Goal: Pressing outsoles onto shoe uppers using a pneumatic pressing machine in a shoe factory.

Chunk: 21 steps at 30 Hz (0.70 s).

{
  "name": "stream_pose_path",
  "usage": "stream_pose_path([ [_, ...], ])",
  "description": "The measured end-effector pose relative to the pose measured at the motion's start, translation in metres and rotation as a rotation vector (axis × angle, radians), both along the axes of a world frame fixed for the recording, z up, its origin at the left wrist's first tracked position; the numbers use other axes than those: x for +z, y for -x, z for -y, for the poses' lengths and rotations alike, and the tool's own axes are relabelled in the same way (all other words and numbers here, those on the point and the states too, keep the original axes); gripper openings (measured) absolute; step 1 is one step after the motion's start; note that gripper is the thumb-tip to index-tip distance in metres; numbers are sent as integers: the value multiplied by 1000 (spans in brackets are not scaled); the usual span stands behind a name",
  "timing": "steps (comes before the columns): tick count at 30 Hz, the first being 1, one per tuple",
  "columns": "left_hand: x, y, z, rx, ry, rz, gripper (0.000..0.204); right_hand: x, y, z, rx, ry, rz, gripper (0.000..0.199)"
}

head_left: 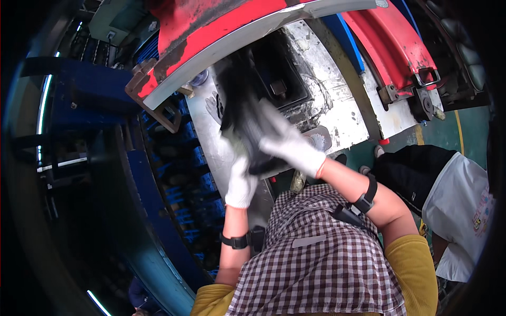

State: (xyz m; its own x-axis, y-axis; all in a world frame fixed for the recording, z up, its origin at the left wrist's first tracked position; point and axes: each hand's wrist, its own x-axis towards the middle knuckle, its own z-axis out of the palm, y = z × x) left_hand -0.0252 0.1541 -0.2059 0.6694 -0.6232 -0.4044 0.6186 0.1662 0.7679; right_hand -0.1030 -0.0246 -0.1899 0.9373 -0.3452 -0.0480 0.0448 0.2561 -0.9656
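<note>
**Both gloved hands gripped a dark sheet at the press**

A dark, limp sheet (240, 113) hung between the two hands, blurred in the picture. The left hand (241, 181), in a white glove, was closed on its lower edge. The right hand (290, 142), also gloved in white, was clamped on the sheet just above and beside the left. Behind the hands lay a worn white metal plate (337, 100) with a square black recess (276, 79). Above them curved a red machine frame (221, 31). To the right of the right hand another person's white shirt (456, 205) showed.
</note>
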Motion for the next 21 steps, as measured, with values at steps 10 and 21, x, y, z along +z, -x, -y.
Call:
stream_pose_path([
  [10,141,-46,60,676,38,1539,56,-16,-93,93,-335,1174,-395,71],
  [21,287,-93,166,-137,-509,2373,52,-40,-101,84,-220,1422,-523,72],
])
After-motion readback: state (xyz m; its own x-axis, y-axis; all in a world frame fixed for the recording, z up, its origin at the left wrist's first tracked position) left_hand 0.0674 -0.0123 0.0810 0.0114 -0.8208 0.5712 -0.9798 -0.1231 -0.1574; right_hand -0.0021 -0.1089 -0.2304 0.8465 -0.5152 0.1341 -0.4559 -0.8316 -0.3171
